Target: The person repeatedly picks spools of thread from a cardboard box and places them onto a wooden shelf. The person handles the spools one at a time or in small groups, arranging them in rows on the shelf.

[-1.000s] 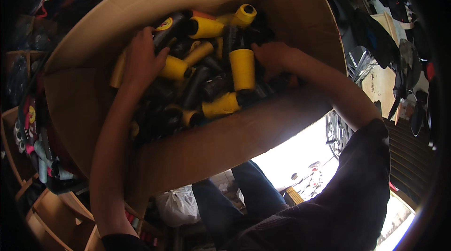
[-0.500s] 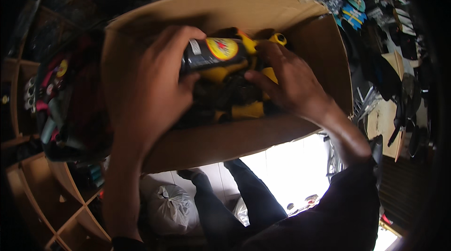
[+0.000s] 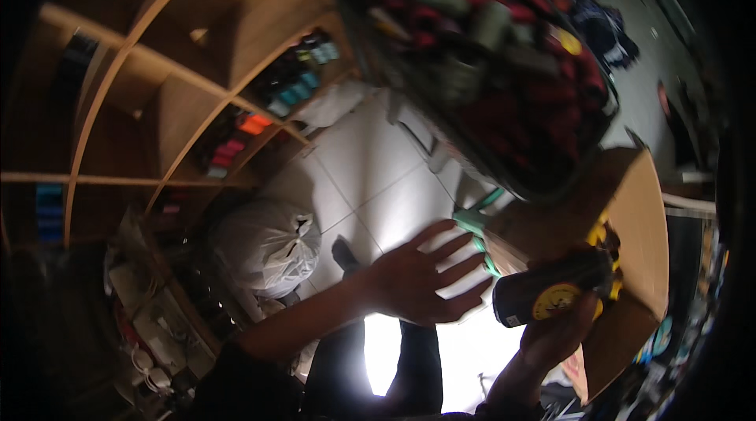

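A dark cylinder (image 3: 524,291) with a round yellow label lies tilted in my right hand (image 3: 555,338). My right thumb presses against its near side, and the rest of the grip is partly hidden. To the left, my left hand (image 3: 421,275) is held out with its fingers spread and nothing in it. A gap separates its fingertips from the cylinder's end. Just beyond the cylinder stands the open cardboard box (image 3: 644,224), with yellow and black pieces (image 3: 602,236) partly showing inside.
A dark open container (image 3: 472,157) full of red and grey-green items stands beyond the box. Wooden compartment shelves (image 3: 272,15) with small coloured rolls (image 3: 291,94) fill the upper left. A tied white plastic bag (image 3: 268,252) rests on the tiled floor (image 3: 354,153), near my legs.
The view has swung left, so the box now appears at the right edge. My left hand has let go of the dark cylinder and come out of the box; my right hand now holds it.
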{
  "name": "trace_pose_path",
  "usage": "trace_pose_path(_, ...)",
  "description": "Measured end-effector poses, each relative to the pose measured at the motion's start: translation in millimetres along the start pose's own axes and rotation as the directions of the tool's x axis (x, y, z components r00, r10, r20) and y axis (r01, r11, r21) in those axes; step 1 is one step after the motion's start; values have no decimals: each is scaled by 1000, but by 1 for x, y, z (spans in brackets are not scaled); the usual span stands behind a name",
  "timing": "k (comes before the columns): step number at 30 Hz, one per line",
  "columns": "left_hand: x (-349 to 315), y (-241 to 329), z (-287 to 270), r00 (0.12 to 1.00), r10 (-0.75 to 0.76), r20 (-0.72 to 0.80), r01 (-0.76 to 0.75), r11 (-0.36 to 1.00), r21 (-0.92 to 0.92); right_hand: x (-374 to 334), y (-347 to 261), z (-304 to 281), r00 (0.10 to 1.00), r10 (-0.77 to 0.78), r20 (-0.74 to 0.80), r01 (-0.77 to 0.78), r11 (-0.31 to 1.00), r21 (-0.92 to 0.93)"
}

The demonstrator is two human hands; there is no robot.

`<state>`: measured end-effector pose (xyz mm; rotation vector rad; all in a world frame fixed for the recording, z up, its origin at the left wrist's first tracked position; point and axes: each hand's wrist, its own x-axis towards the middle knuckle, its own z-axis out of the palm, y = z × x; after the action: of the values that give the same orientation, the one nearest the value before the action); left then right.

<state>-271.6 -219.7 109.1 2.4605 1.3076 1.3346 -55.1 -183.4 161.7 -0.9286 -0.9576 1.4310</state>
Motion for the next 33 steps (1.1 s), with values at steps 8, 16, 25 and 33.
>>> trace_pose_path(8,-132,-86,-259,829,-205,-521,533,575,621,1,80,168,774,417,477,-393,906,-155)
trace_pose_path(16,-117,-217,-538,491,-104,-865,777,501,381,-17,110,434,450,0,893,274,952,-138)
trace_pose_path(25,-185,-331,-649,593,4,-805,805,7,593,27,94,768,527,-412,743,645,763,-34)
trace_pose_path(33,-193,-331,-643,580,-91,-810,780,-227,584,94,186,871,606,-517,605,762,596,-254)
